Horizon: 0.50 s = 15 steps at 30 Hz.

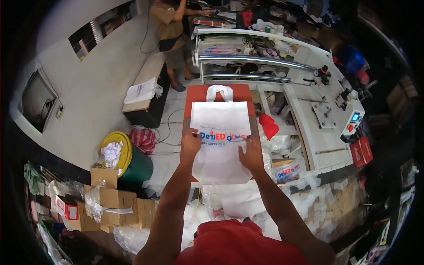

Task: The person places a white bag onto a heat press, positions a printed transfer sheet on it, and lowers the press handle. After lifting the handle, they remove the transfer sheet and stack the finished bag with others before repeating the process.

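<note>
Head view: one white printed fabric bag [221,119] flat on the red rectangular pad [198,92], two hands on it: left hand [191,143], fingers together, at its left edge, right hand [251,154] flat at its right; one red cloth [268,126] right of the pad

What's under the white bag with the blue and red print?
A red board shows past the top and side edges of the white bag. The bag covers its middle, so anything between them is hidden. The left hand and right hand rest on top.
</note>
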### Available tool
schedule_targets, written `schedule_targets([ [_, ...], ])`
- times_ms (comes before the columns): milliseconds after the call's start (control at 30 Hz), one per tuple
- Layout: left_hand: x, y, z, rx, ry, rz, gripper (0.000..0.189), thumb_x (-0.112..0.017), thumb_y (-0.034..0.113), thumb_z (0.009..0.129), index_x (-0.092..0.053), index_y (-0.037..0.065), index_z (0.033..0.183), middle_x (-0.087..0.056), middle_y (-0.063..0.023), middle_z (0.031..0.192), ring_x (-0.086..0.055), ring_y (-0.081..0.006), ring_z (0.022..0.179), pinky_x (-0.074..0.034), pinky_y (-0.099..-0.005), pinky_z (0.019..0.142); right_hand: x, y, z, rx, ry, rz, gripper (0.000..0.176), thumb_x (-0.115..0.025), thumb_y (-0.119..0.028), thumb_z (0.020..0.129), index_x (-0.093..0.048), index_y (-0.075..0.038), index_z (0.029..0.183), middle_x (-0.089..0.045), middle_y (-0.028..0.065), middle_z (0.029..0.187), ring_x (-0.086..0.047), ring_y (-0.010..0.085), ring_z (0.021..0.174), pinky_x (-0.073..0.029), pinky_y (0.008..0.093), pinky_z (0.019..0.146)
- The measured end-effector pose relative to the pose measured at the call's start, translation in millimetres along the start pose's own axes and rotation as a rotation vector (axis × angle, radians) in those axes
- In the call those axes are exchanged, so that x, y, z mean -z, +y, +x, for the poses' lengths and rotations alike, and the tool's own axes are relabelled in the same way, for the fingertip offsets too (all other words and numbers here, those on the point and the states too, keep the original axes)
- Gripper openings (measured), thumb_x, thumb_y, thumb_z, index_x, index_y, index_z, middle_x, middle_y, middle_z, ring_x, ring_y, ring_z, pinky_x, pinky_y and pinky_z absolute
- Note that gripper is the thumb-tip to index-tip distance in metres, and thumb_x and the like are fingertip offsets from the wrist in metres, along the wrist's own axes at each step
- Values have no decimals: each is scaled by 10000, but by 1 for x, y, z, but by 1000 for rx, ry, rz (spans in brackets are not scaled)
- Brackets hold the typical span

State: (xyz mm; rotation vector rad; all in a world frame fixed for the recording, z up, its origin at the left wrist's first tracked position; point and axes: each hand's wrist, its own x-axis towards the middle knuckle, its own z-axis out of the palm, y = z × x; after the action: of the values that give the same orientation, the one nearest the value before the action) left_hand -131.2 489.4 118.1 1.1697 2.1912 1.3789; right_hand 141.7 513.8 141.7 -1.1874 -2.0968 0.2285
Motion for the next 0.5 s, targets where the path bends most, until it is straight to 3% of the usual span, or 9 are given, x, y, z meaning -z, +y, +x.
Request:
schedule_targets([
  [100, 2, 4, -5, 60, -24, 86, 248, -656, 118, 821, -626, 14, 1044, -703, -162, 888, -676, -315, 845, -530, -413, 761, -25, 21, -11, 93, -121, -91, 420, -649, -201, 825, -551, -26, 1195, -505, 166, 1253, -461, 363, 1179, -393, 462, 1002],
  [167, 5, -9, -18, -357, 104, 247, 269, -639, 99, 811, -609, 3, 1061, -640, -203, 1044, -602, -362, 996, -488, -432, 881, -25, 19, -14, 76, -125, -108, 425, -647, -199, 823, -550, -27, 1200, -501, 159, 1264, -461, 358, 1181, -394, 467, 1000],
  [267, 13, -8, -51, -402, -63, 235, 319, -630, 93, 802, -585, 2, 1104, -556, -225, 1156, -526, -397, 1078, -437, -447, 959, -30, 21, -17, 71, -111, -129, 431, -640, -202, 823, -549, -31, 1208, -496, 149, 1279, -461, 351, 1185, -396, 478, 993],
  [367, 14, -16, -69, -540, -79, 318, 350, -615, 101, 811, -563, -7, 1139, -549, -214, 1180, -532, -390, 1075, -444, -454, 947, -33, 23, -20, 84, -91, -135, 435, -616, -232, 844, -553, -31, 1224, -482, 141, 1315, -439, 337, 1223, -391, 483, 994],
  [500, 13, -16, -75, -569, -42, 328, 372, -599, 106, 823, -559, -24, 1169, -543, -208, 1199, -523, -388, 1095, -444, -455, 948, -35, 24, -22, 84, -95, -162, 451, -591, -267, 868, -555, -34, 1252, -466, 127, 1352, -408, 320, 1267, -379, 479, 1006],
])
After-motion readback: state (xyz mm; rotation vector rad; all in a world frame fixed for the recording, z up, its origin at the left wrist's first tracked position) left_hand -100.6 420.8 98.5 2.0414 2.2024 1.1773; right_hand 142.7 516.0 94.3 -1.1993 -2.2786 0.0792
